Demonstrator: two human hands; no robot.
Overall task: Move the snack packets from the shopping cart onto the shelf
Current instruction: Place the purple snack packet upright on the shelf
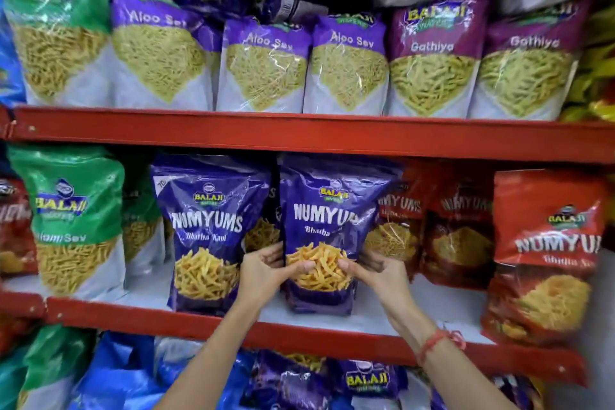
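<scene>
Both hands are on the purple Numyums packet standing on the middle shelf: left hand and right hand pinch its lower sides. Best bet is squaring it flush beside the matching packet on its left. Cart's out of view, and the far rows are too dark to count.

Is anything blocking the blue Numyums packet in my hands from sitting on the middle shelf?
Nothing visible does. The blue Numyums packet already stands upright on the middle shelf, held by the left hand and right hand, between another blue packet and the red packets.
</scene>
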